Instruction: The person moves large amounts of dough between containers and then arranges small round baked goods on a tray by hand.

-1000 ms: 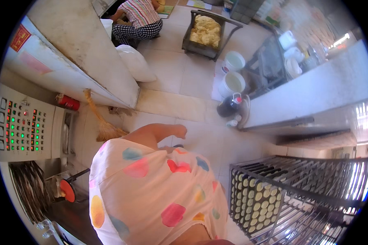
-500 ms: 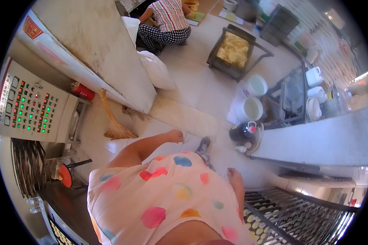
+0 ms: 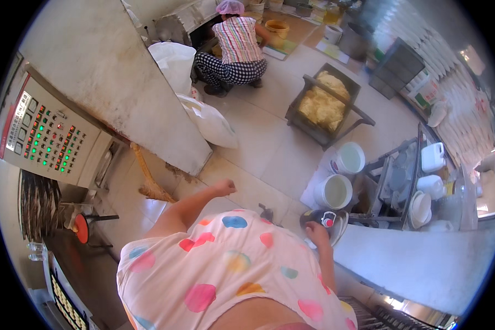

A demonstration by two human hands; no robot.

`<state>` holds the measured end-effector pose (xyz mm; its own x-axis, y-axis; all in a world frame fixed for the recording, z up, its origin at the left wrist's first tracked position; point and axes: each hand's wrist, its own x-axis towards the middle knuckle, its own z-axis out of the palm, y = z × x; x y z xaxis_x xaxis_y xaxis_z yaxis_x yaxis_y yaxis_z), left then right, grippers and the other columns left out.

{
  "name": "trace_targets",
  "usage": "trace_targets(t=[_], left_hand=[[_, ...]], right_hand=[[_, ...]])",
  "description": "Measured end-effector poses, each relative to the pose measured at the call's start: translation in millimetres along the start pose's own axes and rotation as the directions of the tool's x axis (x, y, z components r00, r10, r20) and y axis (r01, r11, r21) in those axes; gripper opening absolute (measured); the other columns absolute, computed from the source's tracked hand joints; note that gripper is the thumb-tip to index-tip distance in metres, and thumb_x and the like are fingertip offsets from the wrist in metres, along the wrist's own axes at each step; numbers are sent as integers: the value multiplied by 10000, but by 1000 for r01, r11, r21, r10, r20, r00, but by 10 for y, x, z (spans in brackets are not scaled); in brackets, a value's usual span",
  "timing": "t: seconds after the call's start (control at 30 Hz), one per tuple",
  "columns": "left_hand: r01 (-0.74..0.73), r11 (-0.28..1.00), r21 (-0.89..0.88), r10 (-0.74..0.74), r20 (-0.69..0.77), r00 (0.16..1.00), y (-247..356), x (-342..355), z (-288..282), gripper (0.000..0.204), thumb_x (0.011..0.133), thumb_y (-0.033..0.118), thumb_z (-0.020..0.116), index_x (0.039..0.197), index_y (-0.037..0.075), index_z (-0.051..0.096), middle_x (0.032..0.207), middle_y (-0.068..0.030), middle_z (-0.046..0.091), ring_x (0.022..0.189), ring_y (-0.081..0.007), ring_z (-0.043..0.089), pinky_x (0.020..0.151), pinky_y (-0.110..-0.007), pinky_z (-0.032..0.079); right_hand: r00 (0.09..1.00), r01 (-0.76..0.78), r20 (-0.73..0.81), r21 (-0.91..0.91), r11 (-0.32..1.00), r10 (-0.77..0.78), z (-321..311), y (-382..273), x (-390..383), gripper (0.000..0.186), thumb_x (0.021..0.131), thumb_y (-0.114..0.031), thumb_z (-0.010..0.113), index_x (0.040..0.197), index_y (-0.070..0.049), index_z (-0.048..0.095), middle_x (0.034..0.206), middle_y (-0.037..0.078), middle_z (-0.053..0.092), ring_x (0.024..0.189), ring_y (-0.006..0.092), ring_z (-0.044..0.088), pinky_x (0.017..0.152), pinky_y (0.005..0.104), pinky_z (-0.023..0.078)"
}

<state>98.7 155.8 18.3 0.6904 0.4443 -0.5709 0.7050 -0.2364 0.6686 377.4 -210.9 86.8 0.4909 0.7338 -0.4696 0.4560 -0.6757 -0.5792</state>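
On my feed the right hand (image 3: 317, 234), apart from the left hand (image 3: 224, 188) well left of the white bucket (image 3: 320, 198), is nearer and overlaps the upright dark jug (image 3: 309, 217) just this side of that bucket, though I cannot tell whether they touch or whether either hand grips anything.

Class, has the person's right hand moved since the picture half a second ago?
Yes: forward, judged against the dark jug. The right hand was short of it and now overlaps it in view; contact is unclear.
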Motion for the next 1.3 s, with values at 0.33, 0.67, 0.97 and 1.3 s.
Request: trace_targets(t=[0.33, 0.67, 0.97, 1.3], left_hand=[[194, 970, 143, -219, 189, 957, -288, 194, -518, 342, 810, 335, 642, 887, 2, 670, 782, -112, 671, 630, -194, 629, 583, -334, 509], [-42, 999, 25, 41, 11, 999, -94, 1319, -1754, 325, 815, 286, 645, 938, -14, 673, 803, -118, 684, 679, -194, 658, 652, -329, 523], [-86, 995, 52, 77, 152, 985, -94, 2016, -2339, 342, 811, 306, 638, 942, -9, 659, 803, -119, 679, 670, -202, 653, 637, -337, 520], [-99, 994, 54, 92, 110, 990, 309, 3015, -2466, 329, 811, 313, 626, 932, 11, 680, 827, -135, 689, 697, -247, 663, 714, -349, 515]], right_hand=[[995, 51, -80, -39, 998, -54, -622, -668, 793, 291, 844, -164, 576, 1087, -15, 630, 997, 173, 668, 936, 304, 640, 837, 382, 482], [979, 84, -196, 106, 991, -62, -526, -1835, 1398, 274, 875, -159, 546, 1096, -19, 626, 1031, 173, 655, 937, 299, 633, 834, 358, 478], [807, 293, -541, 21, 956, -236, -1232, -2940, 2224, 205, 889, -128, 529, 1038, -41, 640, 1006, 128, 656, 890, 269, 639, 789, 340, 495], [757, 291, -621, 43, 956, -203, -2304, -2851, 3534, 200, 899, -77, 517, 1048, -18, 635, 1036, 103, 651, 973, 214, 615, 864, 302, 464]])
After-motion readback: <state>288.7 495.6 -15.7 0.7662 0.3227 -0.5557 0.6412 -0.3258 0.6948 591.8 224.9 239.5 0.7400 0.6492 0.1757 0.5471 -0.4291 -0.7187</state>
